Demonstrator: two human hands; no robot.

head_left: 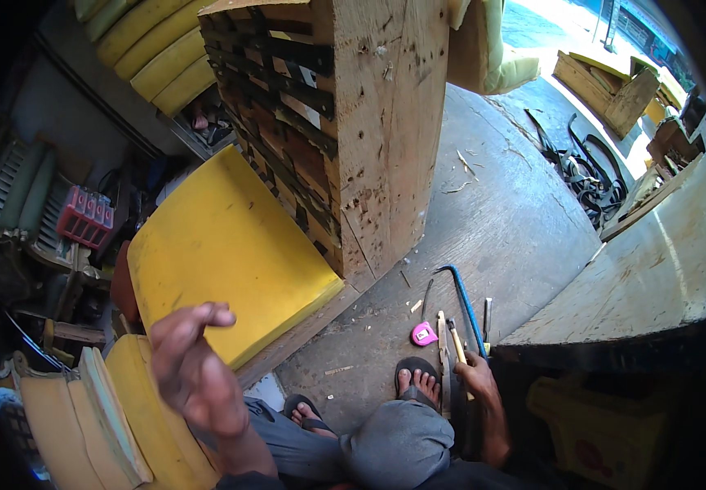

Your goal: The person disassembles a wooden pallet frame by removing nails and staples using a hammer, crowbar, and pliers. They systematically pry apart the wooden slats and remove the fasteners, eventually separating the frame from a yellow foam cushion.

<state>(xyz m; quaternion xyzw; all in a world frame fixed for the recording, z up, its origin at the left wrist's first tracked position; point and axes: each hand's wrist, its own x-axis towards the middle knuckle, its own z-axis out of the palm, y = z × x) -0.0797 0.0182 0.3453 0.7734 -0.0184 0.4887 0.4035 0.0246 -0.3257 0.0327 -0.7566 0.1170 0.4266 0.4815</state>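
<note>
My left hand (198, 380) is raised over the yellow foam cushion (230, 253), slightly blurred. Its fingers are loosely bent, and I see nothing held in them. Low on the right, my right hand (477, 377) is closed around the light wooden handle of a hammer (457, 341). Close beside it on the floor lie a blue pry bar (466, 306), a chisel-like tool (488, 314) and a flat wooden strip (443, 351). A pink tape measure (423, 333) and a thin dark rod (426, 300) lie to their left.
An upright wooden frame (386, 139) with dark webbing (279, 90) stands ahead. More foam pads (84, 416) stack at lower left, near a red crate (86, 216). A pale panel (630, 269) borders the right. Black straps (586, 175) and wood scraps (465, 165) litter the floor.
</note>
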